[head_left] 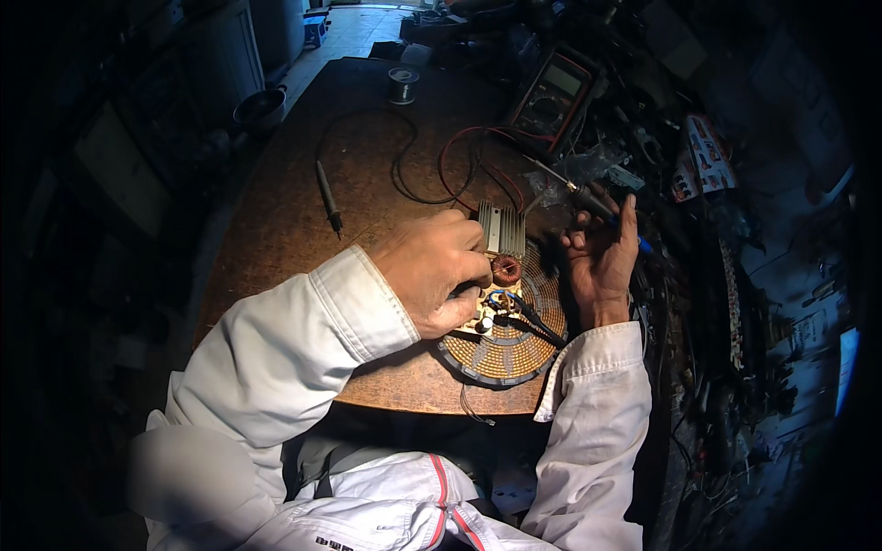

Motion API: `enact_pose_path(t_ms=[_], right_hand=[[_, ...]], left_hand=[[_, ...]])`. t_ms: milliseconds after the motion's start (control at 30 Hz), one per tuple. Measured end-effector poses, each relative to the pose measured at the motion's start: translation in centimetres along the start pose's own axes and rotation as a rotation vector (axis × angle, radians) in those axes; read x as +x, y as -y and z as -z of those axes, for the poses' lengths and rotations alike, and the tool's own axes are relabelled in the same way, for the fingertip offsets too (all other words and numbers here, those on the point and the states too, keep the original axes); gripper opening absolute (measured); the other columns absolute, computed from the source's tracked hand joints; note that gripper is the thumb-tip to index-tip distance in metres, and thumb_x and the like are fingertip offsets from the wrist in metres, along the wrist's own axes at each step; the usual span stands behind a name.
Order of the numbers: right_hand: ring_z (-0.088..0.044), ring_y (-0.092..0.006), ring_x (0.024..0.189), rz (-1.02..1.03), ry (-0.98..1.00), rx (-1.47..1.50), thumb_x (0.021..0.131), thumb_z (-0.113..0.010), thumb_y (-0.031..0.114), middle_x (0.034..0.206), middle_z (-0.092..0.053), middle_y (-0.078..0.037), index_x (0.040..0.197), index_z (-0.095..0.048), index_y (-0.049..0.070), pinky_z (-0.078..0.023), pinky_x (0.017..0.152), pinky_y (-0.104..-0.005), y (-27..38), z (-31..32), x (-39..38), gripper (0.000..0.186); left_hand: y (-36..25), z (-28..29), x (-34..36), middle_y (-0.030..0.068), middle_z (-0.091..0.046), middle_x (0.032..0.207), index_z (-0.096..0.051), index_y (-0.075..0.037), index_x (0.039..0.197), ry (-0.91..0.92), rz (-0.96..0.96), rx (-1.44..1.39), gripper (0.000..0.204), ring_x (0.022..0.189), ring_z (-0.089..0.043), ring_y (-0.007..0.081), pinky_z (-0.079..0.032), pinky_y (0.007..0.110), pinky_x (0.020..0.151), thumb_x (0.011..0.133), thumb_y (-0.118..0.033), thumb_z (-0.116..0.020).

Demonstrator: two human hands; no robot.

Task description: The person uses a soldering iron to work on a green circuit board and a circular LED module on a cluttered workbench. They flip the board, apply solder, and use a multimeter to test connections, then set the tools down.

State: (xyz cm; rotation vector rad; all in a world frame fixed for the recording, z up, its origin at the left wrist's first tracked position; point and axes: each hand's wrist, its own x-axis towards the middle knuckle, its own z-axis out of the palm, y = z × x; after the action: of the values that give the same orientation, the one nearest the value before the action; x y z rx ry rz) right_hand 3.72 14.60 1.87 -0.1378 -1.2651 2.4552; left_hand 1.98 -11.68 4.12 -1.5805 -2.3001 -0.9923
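Observation:
A circuit board point(491, 310) with a finned metal heatsink point(513, 231) and a copper-wound ring coil point(506, 270) lies over a flat round copper coil point(491, 360). My left hand point(430, 266) bends over the board's left side, its fingers and thumb closed at the parts there. Whatever lies between those fingertips is hidden. To the right of the board, my right hand point(604, 262) holds a soldering iron point(593, 202) loosely, palm turned up. The iron's metal tip points up and left, away from the board.
On the brown wooden table point(276, 220) lies a test probe point(328, 197) with a black lead. A multimeter point(551, 96) stands at the far right, and a solder spool point(402, 85) at the far end. Dark clutter crowds the table's right side. A bowl point(260, 108) is at far left.

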Motion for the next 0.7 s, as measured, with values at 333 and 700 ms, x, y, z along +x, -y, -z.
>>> enact_pose_path(t_ms=[333, 700], right_hand=[[-0.052, -0.0145, 0.055, 0.006, 0.003, -0.014, 0.103, -0.044, 0.056, 0.072, -0.062, -0.006, 0.122, -0.061, 0.002, -0.046, 0.059, -0.0327, 0.0, 0.0, -0.1, 0.060], [-0.052, -0.0143, 0.055, 0.010, 0.002, -0.040, 0.103, -0.043, 0.056, 0.073, -0.061, -0.006, 0.123, -0.061, 0.001, -0.045, 0.058, -0.0324, -0.2, -0.1, -0.1, 0.060]], left_hand=[[0.4, 1.1, -0.5, 0.0119, -0.057, 0.095, -0.067, 0.000, 0.106, 0.137, 0.044, 0.006, 0.056, 0.093, -0.056, 0.0296, -0.050, 0.040, 0.079, 0.064, -0.029, -0.089], [-0.1, 0.7, -0.6, 0.0115, -0.058, 0.101, -0.066, -0.003, 0.108, 0.117, -0.013, 0.017, 0.057, 0.098, -0.056, 0.0300, -0.051, 0.040, 0.082, 0.061, -0.024, -0.092]])
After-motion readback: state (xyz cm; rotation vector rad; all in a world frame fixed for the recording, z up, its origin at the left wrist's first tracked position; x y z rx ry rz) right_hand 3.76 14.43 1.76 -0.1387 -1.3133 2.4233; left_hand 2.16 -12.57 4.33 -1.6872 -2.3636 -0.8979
